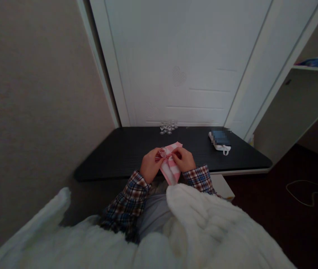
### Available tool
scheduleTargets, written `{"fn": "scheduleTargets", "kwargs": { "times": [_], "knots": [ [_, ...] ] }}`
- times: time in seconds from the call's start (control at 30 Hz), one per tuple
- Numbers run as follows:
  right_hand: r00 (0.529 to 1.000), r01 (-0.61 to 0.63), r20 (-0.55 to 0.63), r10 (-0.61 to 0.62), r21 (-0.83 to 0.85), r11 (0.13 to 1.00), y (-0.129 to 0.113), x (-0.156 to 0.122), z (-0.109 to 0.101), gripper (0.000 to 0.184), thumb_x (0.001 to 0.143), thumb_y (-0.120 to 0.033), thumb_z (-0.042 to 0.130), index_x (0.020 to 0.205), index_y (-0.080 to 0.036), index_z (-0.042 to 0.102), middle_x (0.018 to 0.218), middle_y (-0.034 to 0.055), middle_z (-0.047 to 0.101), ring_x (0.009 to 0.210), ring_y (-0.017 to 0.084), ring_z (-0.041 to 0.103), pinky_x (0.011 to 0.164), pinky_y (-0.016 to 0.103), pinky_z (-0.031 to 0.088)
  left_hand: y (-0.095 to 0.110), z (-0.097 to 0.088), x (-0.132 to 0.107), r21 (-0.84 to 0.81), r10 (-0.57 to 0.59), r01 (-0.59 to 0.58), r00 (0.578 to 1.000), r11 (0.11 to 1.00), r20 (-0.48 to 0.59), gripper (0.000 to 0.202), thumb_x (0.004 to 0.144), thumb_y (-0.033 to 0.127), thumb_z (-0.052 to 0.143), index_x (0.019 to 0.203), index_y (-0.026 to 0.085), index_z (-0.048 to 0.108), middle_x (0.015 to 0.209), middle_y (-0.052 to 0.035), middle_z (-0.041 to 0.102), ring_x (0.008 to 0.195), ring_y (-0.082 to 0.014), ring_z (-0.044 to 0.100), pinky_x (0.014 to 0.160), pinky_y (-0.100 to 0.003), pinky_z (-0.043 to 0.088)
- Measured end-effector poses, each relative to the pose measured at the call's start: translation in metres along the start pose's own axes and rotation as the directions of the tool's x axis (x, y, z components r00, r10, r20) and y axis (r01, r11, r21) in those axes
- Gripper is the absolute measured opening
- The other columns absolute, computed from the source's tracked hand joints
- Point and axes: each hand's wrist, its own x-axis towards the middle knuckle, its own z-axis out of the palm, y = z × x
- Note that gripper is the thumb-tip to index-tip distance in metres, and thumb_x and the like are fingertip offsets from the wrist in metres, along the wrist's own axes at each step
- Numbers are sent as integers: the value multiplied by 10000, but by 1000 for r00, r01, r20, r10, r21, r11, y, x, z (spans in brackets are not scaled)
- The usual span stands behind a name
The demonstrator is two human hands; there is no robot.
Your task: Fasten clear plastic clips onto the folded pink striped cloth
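Observation:
A small clear stemmed glass [162, 152] is pinched in my left hand [149, 165], above the near edge of the black table. My right hand [185, 159] is closed on a pink and white striped cloth [175, 170], its fingertips close to the glass. The cloth hangs down between my hands over the table edge, and part of it lies behind the glass. Several more small clear glasses [168, 127] stand grouped at the back of the table.
The black tabletop [114, 153] has rounded corners and runs along a white panelled door [175, 48]. A dark blue and white flat object [220, 139] with a loop lies at the right. A pale cable [301, 182] lies on the floor to the right.

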Motion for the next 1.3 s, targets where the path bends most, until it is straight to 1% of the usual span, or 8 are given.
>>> {"fn": "scheduleTargets", "kwargs": {
  "times": [0.2, 0.37, 0.6, 0.8, 0.9, 1.1, 1.3],
  "knots": [
    [1000, 9, -6, -9, 6, 1000, 1, -1, 1, 93, 764, -203, 505, 770, -179, 594, 719, 9, 606, 642, 122, 538, 628, 230, 404, 1, -1, 0, -12, -3, 3, 1000, 1000, -7, 197, 751, 235, 573, 939, 176, 564, 914, -43, 625, 762, -151, 624, 708, -297, 552],
    [1000, 11, -11, -11, 7, 1000, 2, -1, 2, 86, 763, -203, 506, 765, -176, 587, 714, 8, 600, 637, 122, 536, 621, 229, 400, -1, -1, 0, -12, -6, 6, 1000, 1000, -3, 221, 746, 218, 576, 963, 180, 560, 935, -47, 624, 772, -152, 627, 715, -298, 552],
    [1000, 10, -11, -10, 3, 1000, 1, -1, 1, 88, 765, -205, 504, 752, -176, 587, 711, 10, 599, 630, 122, 532, 610, 230, 392, 1, 0, 0, -33, -9, 9, 1000, 999, -3, 191, 748, 223, 568, 934, 180, 562, 946, -43, 620, 772, -148, 625, 702, -287, 555],
    [1000, 13, -12, -13, 2, 1000, 0, -1, 1, 91, 765, -205, 498, 751, -181, 584, 711, 9, 595, 636, 124, 531, 614, 231, 395, 1, 0, 0, -32, -12, 12, 1000, 999, -5, 213, 742, 236, 580, 947, 182, 564, 969, -47, 622, 782, -151, 625, 723, -296, 551],
    [1000, 14, -10, -14, 5, 1000, 0, -1, 1, 92, 765, -204, 496, 750, -180, 583, 711, 9, 595, 640, 124, 532, 618, 232, 396, 0, -1, 0, -18, -5, 5, 1000, 1000, -6, 208, 744, 246, 576, 942, 183, 567, 958, -47, 625, 778, -153, 623, 725, -301, 549],
    [1000, 7, -7, -7, 9, 1000, 0, -1, 0, 97, 765, -206, 493, 757, -176, 586, 721, 11, 594, 635, 122, 529, 619, 234, 396, 1, -1, 0, -14, -10, 10, 1000, 1000, -11, 201, 734, 213, 578, 932, 182, 569, 919, -38, 631, 765, -149, 623, 716, -291, 547],
    [1000, 0, 1, 0, 12, 1000, -2, -1, -2, 100, 765, -211, 495, 756, -177, 589, 712, 9, 591, 629, 121, 528, 617, 234, 396, 1, -1, -1, -41, -11, 11, 1000, 999, -2, 187, 747, 222, 567, 930, 183, 564, 955, -41, 624, 778, -148, 622, 712, -293, 553]
  ]
}}
